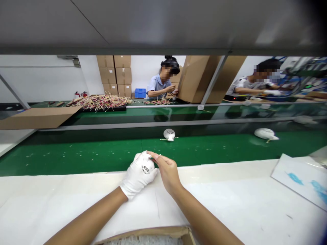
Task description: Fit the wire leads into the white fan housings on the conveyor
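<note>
My left hand (136, 177), in a white glove, is wrapped round a small white round plastic part (146, 165) with a dark grille on its face. My bare right hand (167, 172) touches the top of that same part, fingers pinched at its upper edge. Both hands hover over the white work surface (230, 204), just short of the green conveyor belt (76, 153). Two more white round parts lie on the belt, one in the middle (169, 134) and one at the right (264, 133), each with a thin wire.
A cardboard box rim (153, 233) sits at the near edge. A white sheet with blue marks (301, 178) lies at the right. Across the belt are a heap of wires (99, 101), stacked cartons (114, 75), and two seated persons (160, 85) (255, 85).
</note>
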